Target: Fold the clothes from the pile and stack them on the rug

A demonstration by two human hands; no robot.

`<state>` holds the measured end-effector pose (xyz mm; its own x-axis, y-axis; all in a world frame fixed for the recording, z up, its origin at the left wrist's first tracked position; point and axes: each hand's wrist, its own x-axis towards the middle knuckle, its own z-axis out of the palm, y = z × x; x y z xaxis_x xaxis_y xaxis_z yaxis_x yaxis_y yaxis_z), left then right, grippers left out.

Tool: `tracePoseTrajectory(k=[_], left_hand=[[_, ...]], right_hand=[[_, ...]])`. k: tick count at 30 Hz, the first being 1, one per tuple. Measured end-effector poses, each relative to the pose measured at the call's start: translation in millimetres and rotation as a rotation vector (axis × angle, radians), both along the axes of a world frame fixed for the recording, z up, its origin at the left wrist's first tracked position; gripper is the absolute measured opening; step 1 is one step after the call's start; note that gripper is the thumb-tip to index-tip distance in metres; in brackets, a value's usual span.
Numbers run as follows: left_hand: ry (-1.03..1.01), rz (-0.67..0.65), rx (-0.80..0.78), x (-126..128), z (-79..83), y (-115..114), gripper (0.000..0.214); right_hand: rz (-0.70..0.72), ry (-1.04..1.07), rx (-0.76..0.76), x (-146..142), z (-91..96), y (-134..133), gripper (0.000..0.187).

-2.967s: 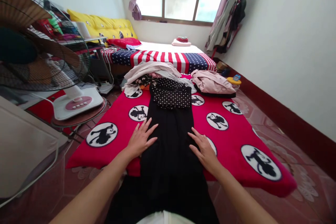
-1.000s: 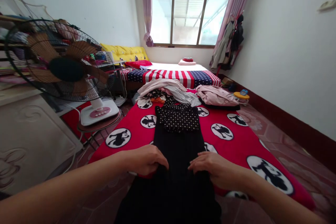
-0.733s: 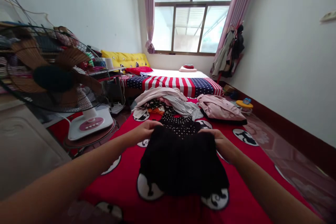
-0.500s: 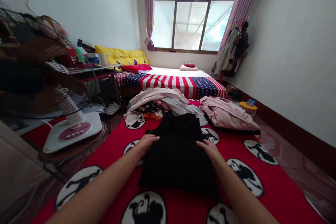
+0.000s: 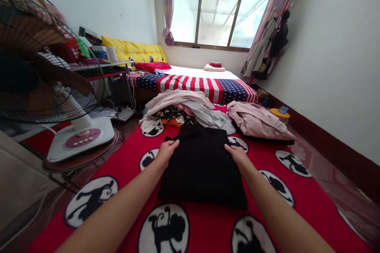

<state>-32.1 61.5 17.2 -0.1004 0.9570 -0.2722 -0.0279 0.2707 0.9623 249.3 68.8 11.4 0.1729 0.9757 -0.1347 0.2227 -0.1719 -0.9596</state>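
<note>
A black garment [image 5: 203, 170], folded into a rough rectangle, lies flat on the red blanket [image 5: 127, 193] in front of me. Its exact kind does not show. At its upper left edge, my left hand [image 5: 168, 151] pinches the cloth between thumb and fingers. On the opposite edge, at about the same height, my right hand [image 5: 236, 154] is closed on the fabric too. Just beyond the garment's far edge is a heap of loose clothes [image 5: 181, 101] in pink, grey and floral black. A folded pink garment [image 5: 258, 120] rests on dark cloth to the right.
An electric fan [image 5: 80, 134] stands on a stool at the left, near a cluttered desk [image 5: 118, 65]. A bed with a striped, starred cover [image 5: 190, 86] is under the window. Coats [image 5: 264, 47] hang by the right wall; a yellow-topped stool [image 5: 280, 113] is below.
The camera view has tilted down slightly, so the room sits higher in the picture. Both hands keep their places at the black garment's sides, and its upper part looks flatter and neater.
</note>
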Motion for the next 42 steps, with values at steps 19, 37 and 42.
tracePoseTrajectory(k=[19,37,42], left_hand=[[0.864,0.078,0.123,0,6.2,88,0.024],[1.18,-0.15,0.481,22,23.3,81,0.02],[1.202,-0.252,0.46,22,19.9,91,0.016]], right_hand=[[-0.197,-0.918,-0.092,-17,21.6,65,0.036],[0.139,-0.958,0.301,-67,34.4,66,0.021],[0.193,-0.86,0.315,-71,17.4,83,0.023]])
